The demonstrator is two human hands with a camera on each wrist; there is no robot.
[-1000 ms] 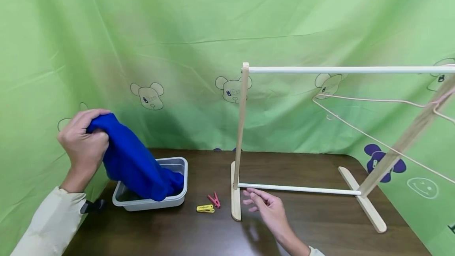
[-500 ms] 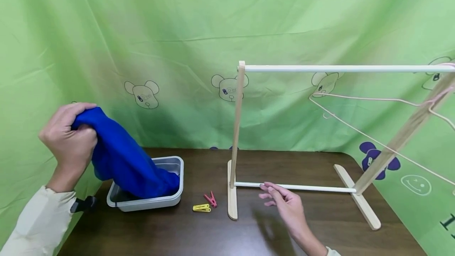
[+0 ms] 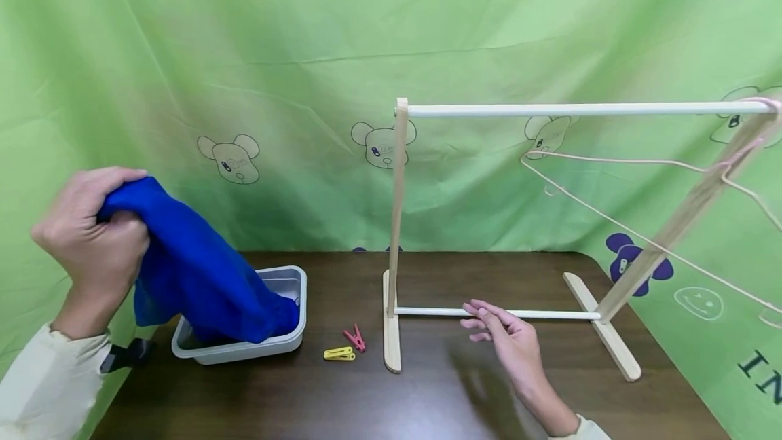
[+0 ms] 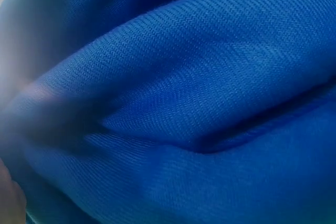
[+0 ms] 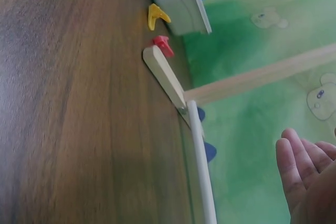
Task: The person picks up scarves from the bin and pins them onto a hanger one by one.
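Observation:
My left hand (image 3: 94, 229) grips the top of a blue cloth (image 3: 195, 257), raised above a grey plastic tub (image 3: 238, 354). The cloth's lower end still lies in the tub. Folds of twill-like blue fabric (image 4: 210, 77) fill the left wrist view. My right hand (image 3: 507, 341) holds nothing; its fingers are loosely bent, in front of the lower white bar (image 3: 427, 312) of a wooden rack (image 3: 398, 209). In the right wrist view, the fingertips (image 5: 286, 148) show at the lower right, apart from the bar.
Between tub and rack lie a yellow clothespin (image 3: 339, 354) and a red clothespin (image 3: 355, 338) on the dark wooden table (image 3: 427, 406). A pale pink wire hanger (image 3: 611, 159) hangs at the rack's right end. A green printed curtain (image 3: 305, 87) stands behind.
My left hand has moved left and slightly up in the view, still gripping the blue cloth. The right hand has moved right along the lower bar. The camera view has shifted slightly.

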